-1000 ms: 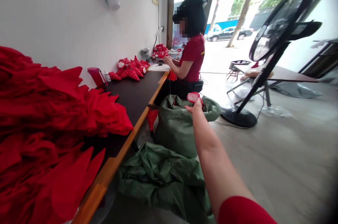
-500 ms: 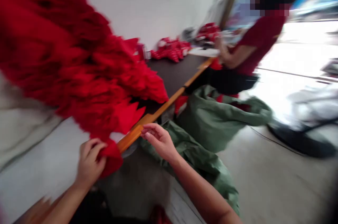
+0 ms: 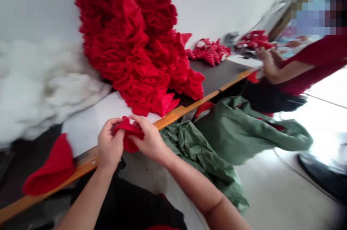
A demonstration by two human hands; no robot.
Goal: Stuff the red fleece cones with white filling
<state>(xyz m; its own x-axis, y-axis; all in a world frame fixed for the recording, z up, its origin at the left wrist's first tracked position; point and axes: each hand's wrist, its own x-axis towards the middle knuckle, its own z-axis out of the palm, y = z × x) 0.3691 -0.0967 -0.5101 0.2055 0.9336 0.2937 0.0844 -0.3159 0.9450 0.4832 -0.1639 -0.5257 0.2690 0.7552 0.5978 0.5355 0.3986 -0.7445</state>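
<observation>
Both my hands grip one small red fabric piece (image 3: 129,137) at the table's front edge. My left hand (image 3: 110,145) pinches its left side; my right hand (image 3: 148,139) closes over its right side. Just behind them rises a tall heap of red fabric pieces (image 3: 138,38). Another red fabric piece (image 3: 51,166) lies on the orange table edge (image 3: 173,117) to my left.
White fluffy stuffing (image 3: 40,85) is piled at the left. Green sacks (image 3: 230,132) sit on the floor to the right of the table. A person in a red shirt (image 3: 303,64) works at the far end, beside red striped cones (image 3: 210,52).
My view swung left and down from the sack to the table. My right hand let go of the red item over the sack, came back, and joined my left hand on a red piece.
</observation>
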